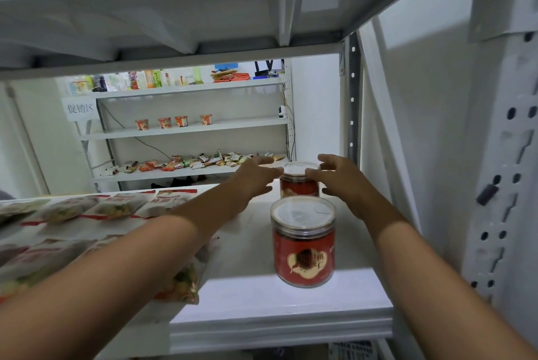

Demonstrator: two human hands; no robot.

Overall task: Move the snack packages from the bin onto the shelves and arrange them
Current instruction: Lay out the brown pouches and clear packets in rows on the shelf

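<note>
Forearms (pixel 139 246) flank the clear front jar (pixel 304 246) — left hand (pixel 252 182), right hand (pixel 341 180), grips apart, bracket rear jar (pixel 300 186).

Head view looks forward and slightly down, close onto the shelf (pixel 262 295) (wide-angle).

On the shelf (pixel 262 295), a front jar (pixel 302 243) is placed toward the right, with a rear jar (pixel 299 183) behind it. To the left, snack bags (pixel 87 214) are laid. The rear jar is flanked by the left hand (pixel 253 179) and right hand (pixel 340 176).
</note>
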